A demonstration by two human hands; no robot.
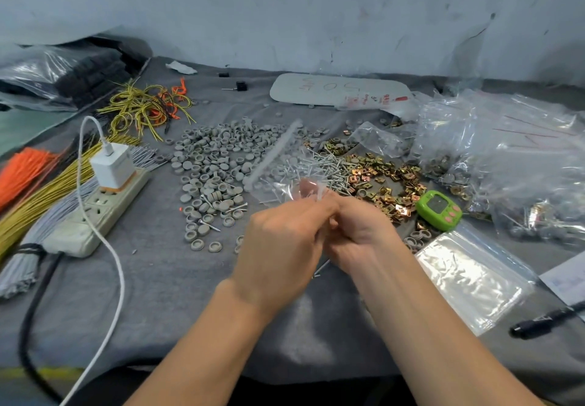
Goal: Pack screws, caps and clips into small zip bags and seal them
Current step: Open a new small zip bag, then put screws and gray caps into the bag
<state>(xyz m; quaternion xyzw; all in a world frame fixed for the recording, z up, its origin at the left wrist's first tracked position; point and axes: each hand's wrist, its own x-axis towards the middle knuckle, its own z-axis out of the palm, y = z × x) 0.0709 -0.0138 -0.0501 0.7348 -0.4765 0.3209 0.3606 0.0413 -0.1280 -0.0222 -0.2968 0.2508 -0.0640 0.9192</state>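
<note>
A white board is lying at the back of the table, carrying faint red handwriting turned away from the viewer. What look like a 5 and a 0 are showing; the rest is too faint to read. A clear bag overlapping its right end is bearing small red print, too blurred to read. The screen of a green timer is showing no legible digits.
</note>
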